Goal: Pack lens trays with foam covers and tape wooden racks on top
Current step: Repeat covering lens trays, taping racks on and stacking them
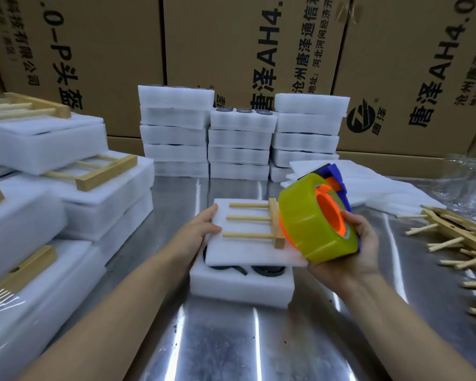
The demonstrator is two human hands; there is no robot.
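Foam cover (pixel 245 251) and wooden rack (pixel 259 219) lie between both hands.

Yellow tape roll (pixel 313 215), orange core (pixel 331 213), white foam cover (pixel 248 251).
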